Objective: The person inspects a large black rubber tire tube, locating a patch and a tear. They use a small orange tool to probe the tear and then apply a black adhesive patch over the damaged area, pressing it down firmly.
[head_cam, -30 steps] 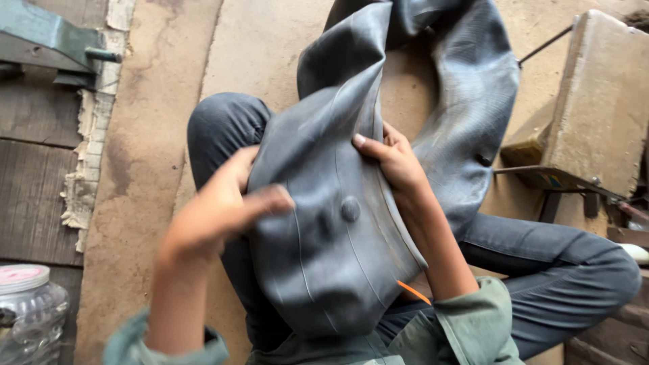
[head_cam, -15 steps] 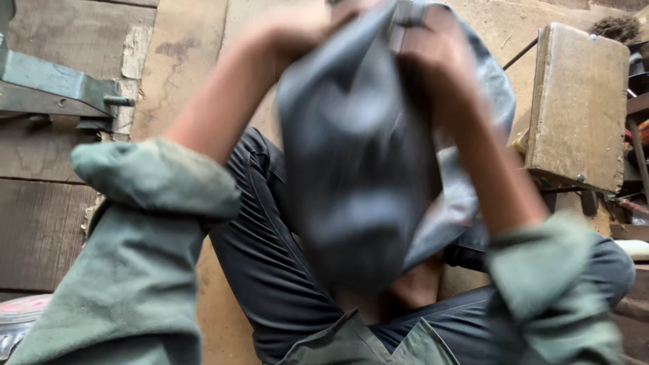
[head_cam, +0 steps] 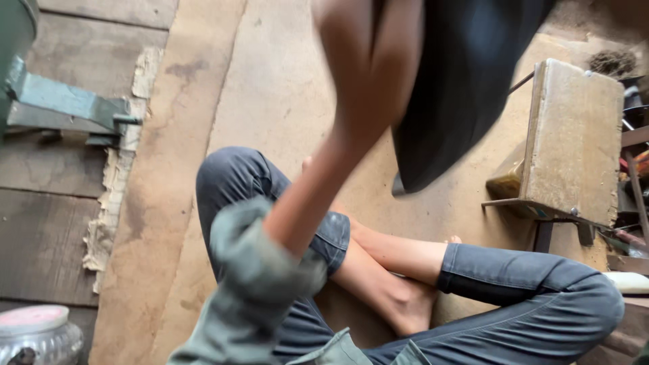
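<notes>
Worn boards and a sheet of brown hardboard make up the floor where the person sits cross-legged. Lifted close to the camera, the dark rubber inner tube hangs at the top of the view, its blurred lower fold dangling above the bare feet. The left hand is raised up against it, apparently carrying its weight; its fingers run out of view, so their state cannot be told. The right hand is unseen. A worn wooden stool stands just beside the knee, a glass jar near the left.
</notes>
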